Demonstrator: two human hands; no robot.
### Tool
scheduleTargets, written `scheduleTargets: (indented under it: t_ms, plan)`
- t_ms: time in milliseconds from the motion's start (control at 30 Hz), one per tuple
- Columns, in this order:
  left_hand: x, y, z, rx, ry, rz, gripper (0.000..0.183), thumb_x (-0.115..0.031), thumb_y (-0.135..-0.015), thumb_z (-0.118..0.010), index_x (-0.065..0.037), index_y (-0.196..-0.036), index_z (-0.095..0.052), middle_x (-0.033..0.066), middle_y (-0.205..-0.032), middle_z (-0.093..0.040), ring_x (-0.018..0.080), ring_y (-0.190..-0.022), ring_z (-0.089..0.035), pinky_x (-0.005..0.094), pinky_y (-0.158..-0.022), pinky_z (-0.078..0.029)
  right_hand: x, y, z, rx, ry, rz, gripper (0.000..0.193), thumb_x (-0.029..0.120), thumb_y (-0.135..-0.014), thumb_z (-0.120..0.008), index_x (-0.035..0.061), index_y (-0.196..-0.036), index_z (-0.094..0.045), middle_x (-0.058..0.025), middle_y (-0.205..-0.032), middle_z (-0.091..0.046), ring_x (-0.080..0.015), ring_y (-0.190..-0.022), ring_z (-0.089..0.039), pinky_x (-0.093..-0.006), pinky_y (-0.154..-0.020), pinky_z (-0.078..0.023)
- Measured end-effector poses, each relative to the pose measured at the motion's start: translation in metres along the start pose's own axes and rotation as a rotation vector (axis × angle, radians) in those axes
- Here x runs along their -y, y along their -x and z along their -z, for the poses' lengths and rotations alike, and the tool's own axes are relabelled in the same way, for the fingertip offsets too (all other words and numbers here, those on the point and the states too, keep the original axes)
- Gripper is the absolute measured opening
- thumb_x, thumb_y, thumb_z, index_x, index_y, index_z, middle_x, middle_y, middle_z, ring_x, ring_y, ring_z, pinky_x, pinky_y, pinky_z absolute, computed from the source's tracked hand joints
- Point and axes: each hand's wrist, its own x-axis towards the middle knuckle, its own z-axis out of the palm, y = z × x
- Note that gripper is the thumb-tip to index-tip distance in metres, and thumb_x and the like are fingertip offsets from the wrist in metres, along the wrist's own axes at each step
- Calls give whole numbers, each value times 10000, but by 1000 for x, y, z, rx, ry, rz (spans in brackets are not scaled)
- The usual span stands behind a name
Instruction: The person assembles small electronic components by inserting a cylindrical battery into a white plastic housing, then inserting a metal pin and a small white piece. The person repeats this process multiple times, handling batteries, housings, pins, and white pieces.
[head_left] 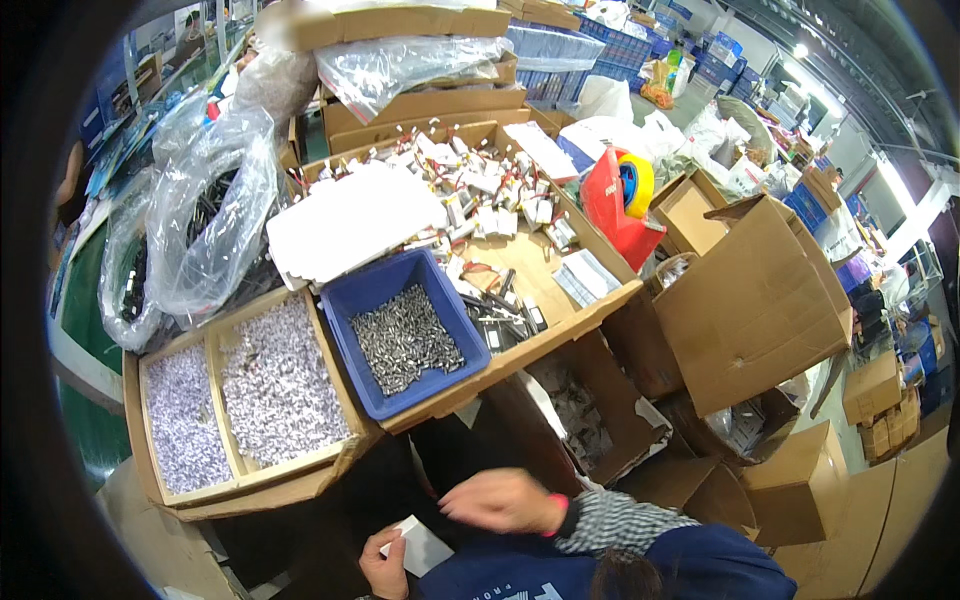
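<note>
Low in the view, close to my body, my left hand [385,565] is closed on a small white box [425,546], thumb against its near side. Just above and to the right of it, my right hand [505,500] hovers apart from the box, its fingertips pointing left. Motion blurs its fingers, so I cannot make out whether anything is in them. Beyond my hands, a blue bin [478,357] holds many small dark metal pieces [405,338]. To its left, a divided tray [222,398] holds small white and pale violet pieces.
A shallow carton [590,322] behind the bin holds wired white parts [500,215] and black ones. A white sheet [355,222] lies partly over it. A red tape dispenser [608,205] stands on its right. Open cartons [760,300] crowd the right side; clear plastic bags [215,230] lie left.
</note>
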Motion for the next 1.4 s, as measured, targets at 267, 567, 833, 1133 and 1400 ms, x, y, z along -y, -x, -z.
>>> scheduleTargets:
  t_ms: [267,567,833,1133,1400]
  plan:
    - [-14,-5,-6,82,-35,-81,193,-118,-892,-626,-25,-1061,-636,49,-939,-655,83,-682,-511,239,-626,-430,-11,-74,263,-1263,96,-80,218,267,-927,-566,64,-909,-643,27,-786,-548,-38,-660,-448,-188,-590,-354]
    - [-19,-4,-9,70,-44,-77,201,-123,-886,-637,-28,-1063,-642,47,-928,-668,94,-659,-516,246,-612,-435,-24,-86,310,-983,-88,-620,327,389,-846,-645,71,-901,-696,32,-801,-619,-52,-633,-431,-209,-591,-328]
    - [-20,-3,-7,88,2,-43,203,-116,-884,-637,-22,-1064,-637,63,-953,-668,103,-707,-540,247,-655,-447,-39,-88,314,-990,-188,-339,179,143,-874,-642,-31,-914,-649,-28,-835,-642,-85,-809,-573,-235,-781,-439]
    - [-20,-3,-7,102,23,-33,208,-110,-886,-633,-1,-1063,-622,94,-1014,-654,159,-892,-587,281,-791,-466,-2,-86,303,-1063,-108,-412,219,304,-881,-662,96,-817,-641,71,-699,-537,-29,-609,-441,-204,-553,-325]
    - [-24,0,-6,118,12,-30,247,-101,-868,-650,-11,-1094,-610,91,-1032,-646,162,-905,-581,283,-809,-460,-27,-57,271,-1044,-462,-414,213,323,-915,-625,110,-910,-641,33,-843,-621,-68,-747,-542,-220,-644,-405]
